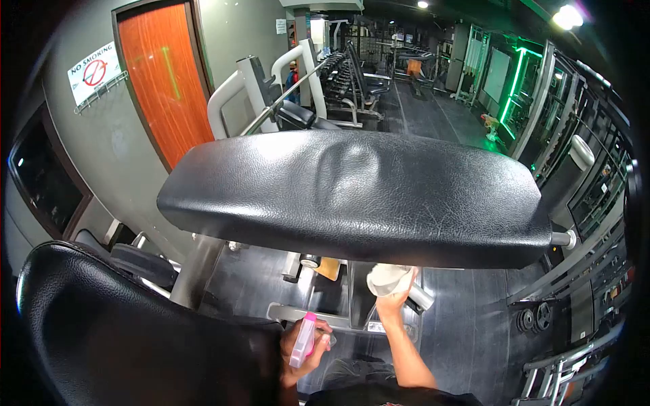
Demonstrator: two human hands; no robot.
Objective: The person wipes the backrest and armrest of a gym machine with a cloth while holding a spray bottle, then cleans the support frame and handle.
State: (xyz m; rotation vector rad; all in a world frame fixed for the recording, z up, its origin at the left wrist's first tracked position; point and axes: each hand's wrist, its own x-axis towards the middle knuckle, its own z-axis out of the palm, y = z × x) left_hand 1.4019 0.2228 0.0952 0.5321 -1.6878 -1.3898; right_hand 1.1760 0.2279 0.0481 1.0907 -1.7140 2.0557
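My left hand (321,345), low in the head view beside the black seat back (135,331), is closed around a spray bottle (302,344) with a clear and pink top. Most of the bottle's body is hidden behind the fingers. My right hand (393,306) reaches forward under the near edge of a wide black padded cushion (352,196). In its fingers is a bunched white cloth (387,281), held against the metal frame below the pad. The cushion's leather looks creased, with a dent near its middle.
A grey base bar (305,314) of the machine crosses the floor in front of me. On the left stand a barbell rack (250,95) and a wooden door (166,74). Weight plates (535,318) and metal racks line the right side, with dumbbells (335,74) farther back.
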